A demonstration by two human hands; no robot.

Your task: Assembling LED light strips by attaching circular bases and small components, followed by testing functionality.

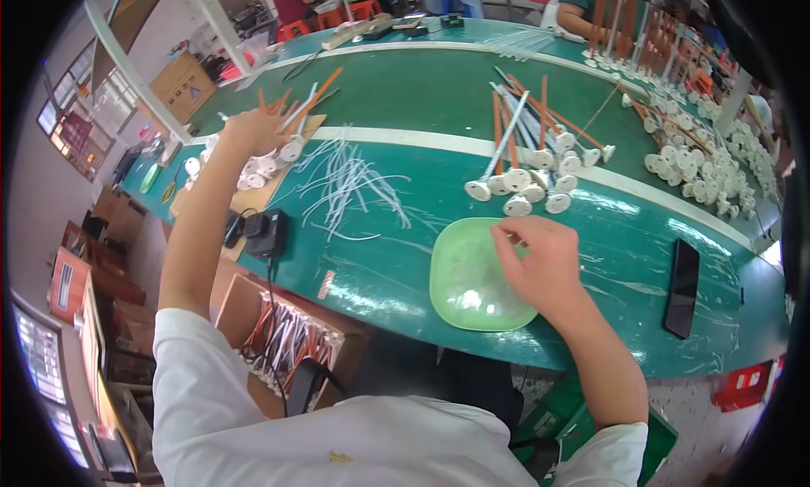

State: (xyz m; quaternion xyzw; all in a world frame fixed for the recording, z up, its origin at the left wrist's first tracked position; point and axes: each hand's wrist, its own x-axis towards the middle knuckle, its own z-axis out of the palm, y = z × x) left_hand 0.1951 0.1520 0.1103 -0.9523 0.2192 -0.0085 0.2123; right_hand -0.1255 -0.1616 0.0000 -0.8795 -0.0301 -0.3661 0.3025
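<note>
Left hand (pixel 253 131) fingertips lost among orange and white rods with round white bases (pixel 278 141); whether it grips one, cannot tell. Right hand (pixel 544 263) covers part of the pale green square plastic dish (pixel 460 272); clear contents there too fine to make out. Cardboard box of orange and white rods (pixel 287 339) half hidden under the green table (pixel 405 90) edge. People at the far side cut off by the top edge.

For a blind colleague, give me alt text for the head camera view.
The person's right hand reaches into a light green square dish on a green workbench, while the left hand reaches a pile of white-capped orange and white rods.
</note>
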